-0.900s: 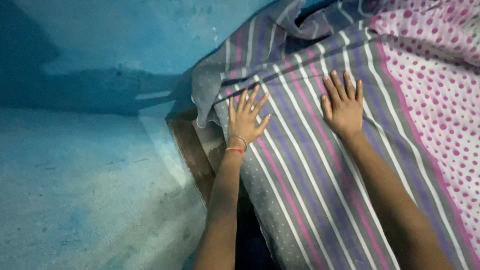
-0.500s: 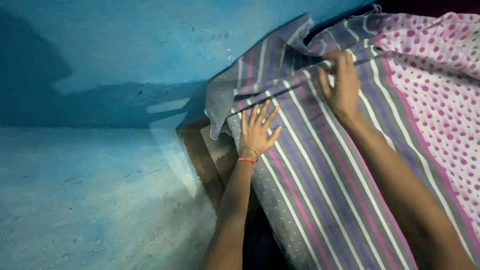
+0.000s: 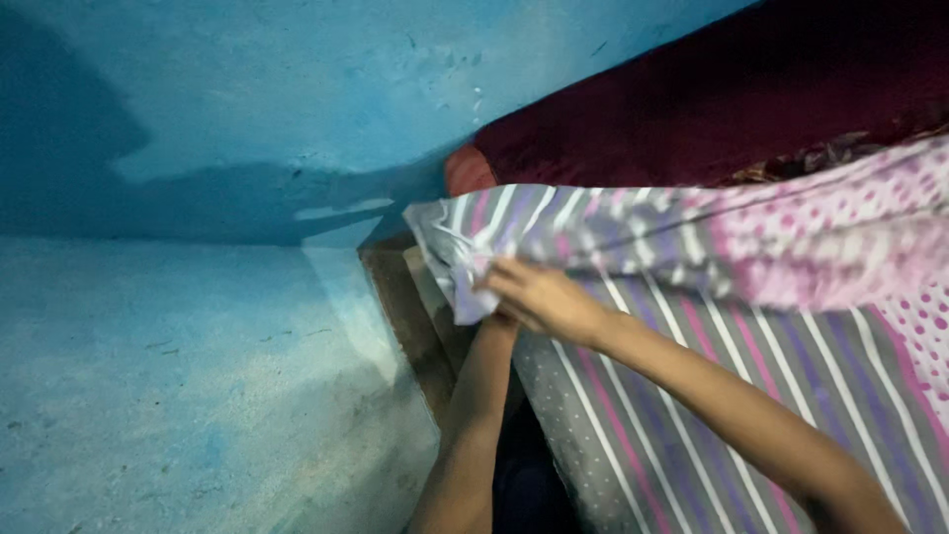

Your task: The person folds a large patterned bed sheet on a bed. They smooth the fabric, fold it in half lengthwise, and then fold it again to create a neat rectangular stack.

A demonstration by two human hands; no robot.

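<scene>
Right hand (image 3: pixel 539 297): crosses over to the bed's left edge, fingers closed on the folded-back hem of the striped sheet (image 3: pixel 692 366); the fingertips are blurred and partly buried in cloth.
Left hand (image 3: pixel 499 318): almost wholly hidden under the right hand and the bunched corner of cloth; only the forearm shows clearly, so I cannot tell whether its fingers grip anything.
Striped sheet: grey with pink, purple and white stripes, spread on the bed, its far end lifted and folded towards the camera; that raised band is smeared by motion. The pink-dotted part runs off the right edge of view.
Maroon mattress (image 3: pixel 751 99): bared at the far end of the bed, dark, its surface hard to read; an orange-red corner shows by the wall.
Bed frame (image 3: pixel 400 307): brown wooden edge, visible only in a short strip at the left.
Blue wall (image 3: pixel 198 148): fills the left side, shadowed.
</scene>
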